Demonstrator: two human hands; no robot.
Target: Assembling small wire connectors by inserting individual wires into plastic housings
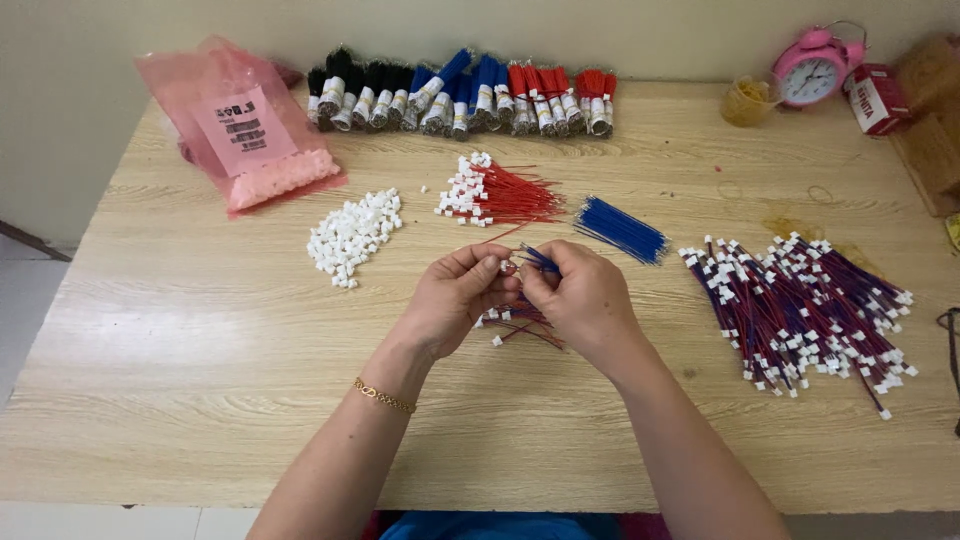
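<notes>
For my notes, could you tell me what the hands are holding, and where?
Both hands, left hand and right hand, pinch a blue wire near its end; the exact grip is hidden.

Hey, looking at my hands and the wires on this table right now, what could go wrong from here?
1. The left hand and right hand pinch a blue wire and a tiny white connector; it might slip and drop.
2. A few joined wires lie right under the hands, so a wrist could sweep them aside.
3. The loose white connectors sit in an open heap; a nudge may scatter them across the table.
</notes>
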